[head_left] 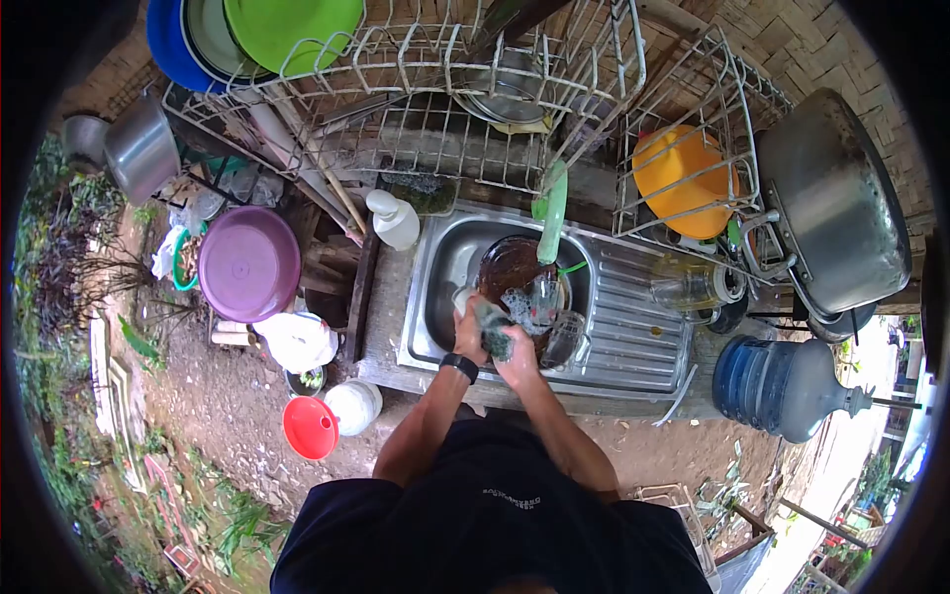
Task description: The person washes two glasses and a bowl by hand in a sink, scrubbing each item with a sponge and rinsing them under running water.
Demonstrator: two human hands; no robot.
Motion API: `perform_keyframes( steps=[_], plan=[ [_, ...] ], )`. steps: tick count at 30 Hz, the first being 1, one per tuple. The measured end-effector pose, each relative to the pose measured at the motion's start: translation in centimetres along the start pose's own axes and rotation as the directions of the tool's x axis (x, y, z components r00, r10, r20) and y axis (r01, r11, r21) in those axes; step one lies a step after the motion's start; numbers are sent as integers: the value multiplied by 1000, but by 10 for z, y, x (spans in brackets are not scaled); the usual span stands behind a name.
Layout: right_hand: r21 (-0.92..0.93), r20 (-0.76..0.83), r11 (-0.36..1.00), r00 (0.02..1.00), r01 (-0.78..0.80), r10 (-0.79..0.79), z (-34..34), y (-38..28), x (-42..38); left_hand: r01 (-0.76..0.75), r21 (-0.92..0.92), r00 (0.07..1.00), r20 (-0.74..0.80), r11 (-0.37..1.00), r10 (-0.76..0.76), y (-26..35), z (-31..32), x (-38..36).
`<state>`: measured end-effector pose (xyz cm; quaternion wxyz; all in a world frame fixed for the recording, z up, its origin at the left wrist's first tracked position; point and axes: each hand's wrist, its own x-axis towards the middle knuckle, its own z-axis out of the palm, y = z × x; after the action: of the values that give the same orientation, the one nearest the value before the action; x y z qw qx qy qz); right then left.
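Note:
Over the front of the steel sink (431, 307), my left hand (469, 335) is wrapped round a pale, wet item (485, 309), perhaps a cup or glass; its full shape is hidden by the fingers. My right hand (519, 358) presses a dark green scrubber (497, 342) against it. Behind my hands a brown basin (510, 263) lies in the sink with suds and a clear glass (545, 297) in it. Another glass (565, 337) is tilted to the right of my right hand. A light green hose or spout (553, 213) hangs above the basin.
A white bottle (394, 220) stands left of the sink. On the right are the ribbed drainboard (633, 317), a glass jar (688, 284), a large pot (836, 203) and a blue water jug (782, 388). Wire racks (416, 99) hang behind. A purple basin (249, 263) is at left.

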<state>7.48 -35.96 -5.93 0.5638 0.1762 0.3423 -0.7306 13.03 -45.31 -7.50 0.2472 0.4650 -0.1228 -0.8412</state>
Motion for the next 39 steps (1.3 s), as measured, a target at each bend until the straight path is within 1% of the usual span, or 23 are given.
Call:
perform_keyframes(
  steps=[1, 2, 3, 5, 7, 8, 9, 11, 12, 13, 15, 17, 19, 21, 22, 26, 29, 30, 32, 35, 36, 38, 39],
  plan=[
    [79, 4, 997, 1000, 16, -16, 6, 1, -9, -45, 57, 997, -66, 997, 49, 2, 2, -4],
    [67, -96, 994, 992, 85, -78, 13, 0, -15, -85, 118, 987, -125, 989, 100, 3, 6, -7],
    [-122, -160, 964, 953, 238, -255, 22, -3, -20, -118, 180, 972, -181, 976, 151, 2, 9, -9],
    [-499, -183, 741, 781, 449, -597, 39, -14, -26, -51, 262, 981, -167, 964, 97, -5, 12, -16],
    [-633, -84, 677, 836, 375, -542, 25, -28, -25, 51, 372, 985, -173, 927, 15, -12, 26, -35],
    [-689, -24, 637, 867, 346, -497, 4, -31, -14, -137, 475, 989, 17, 869, 146, -38, 6, -12],
    [-741, 29, 591, 895, 318, -445, -2, -39, -14, -147, 478, 989, 45, 866, 143, -44, 11, -15],
    [-762, -20, 606, 927, 229, -375, -18, -60, -16, -168, 479, 986, 93, 862, 140, -58, 19, -21],
    [-749, -53, 638, 944, 178, -326, -22, -69, -18, -122, 490, 989, 130, 863, 66, -66, 14, -18],
    [-734, -83, 667, 958, 127, -274, -20, -75, -22, -199, 524, 978, 163, 828, 132, -77, 11, -15],
    [-624, -165, 765, 930, 160, -329, -24, -80, -27, -351, 577, 936, 236, 738, 261, -95, 12, -10],
    [-455, -182, 870, 936, 191, -301, -48, -90, -19, -358, 565, 923, 333, 744, 191, -90, 21, -17],
    [-306, -245, 945, 949, 116, -196, -68, -104, -17, -343, 502, 903, 409, 794, 132, -85, 33, -21],
    [-207, -210, 969, 961, 136, -180, -77, -119, -22, -246, 530, 928, 370, 812, 40, -76, 40, -23],
    [-218, -236, 966, 953, 136, -188, -83, -125, -25, -193, 542, 938, 347, 818, -8, -75, 39, -23],
    [-288, -312, 946, 919, 152, -243, -118, -157, -29, -354, 646, 931, 310, 676, 191, -90, 28, 1],
    [-378, -435, 905, 826, 195, -359, -116, -176, -43, -438, 710, 899, 360, 551, 250, -100, 17, 19],
    [-480, -437, 853, 787, 206, -436, -123, -179, -42, -440, 679, 897, 361, 587, 254, -104, 19, 20],
    [-664, -410, 720, 706, 204, -578, -135, -181, -37, -407, 629, 903, 385, 663, 189, -113, 22, 23],
    [-667, -349, 705, 736, 239, -580, -134, -182, -43, -469, 590, 842, 523, 657, 131, -120, 49, 11],
    [-652, -295, 688, 729, 319, -618, -128, -179, -43, -509, 579, 806, 579, 637, 118, -122, 63, 6],
    [-607, -194, 645, 700, 465, -688, -110, -162, -42, -357, 622, 857, 515, 697, -21, -132, 84, 5],
    [-713, -174, 560, 667, 422, -724, -105, -154, -42, -275, 640, 873, 479, 717, -92, -133, 92, 4]
  ],
)
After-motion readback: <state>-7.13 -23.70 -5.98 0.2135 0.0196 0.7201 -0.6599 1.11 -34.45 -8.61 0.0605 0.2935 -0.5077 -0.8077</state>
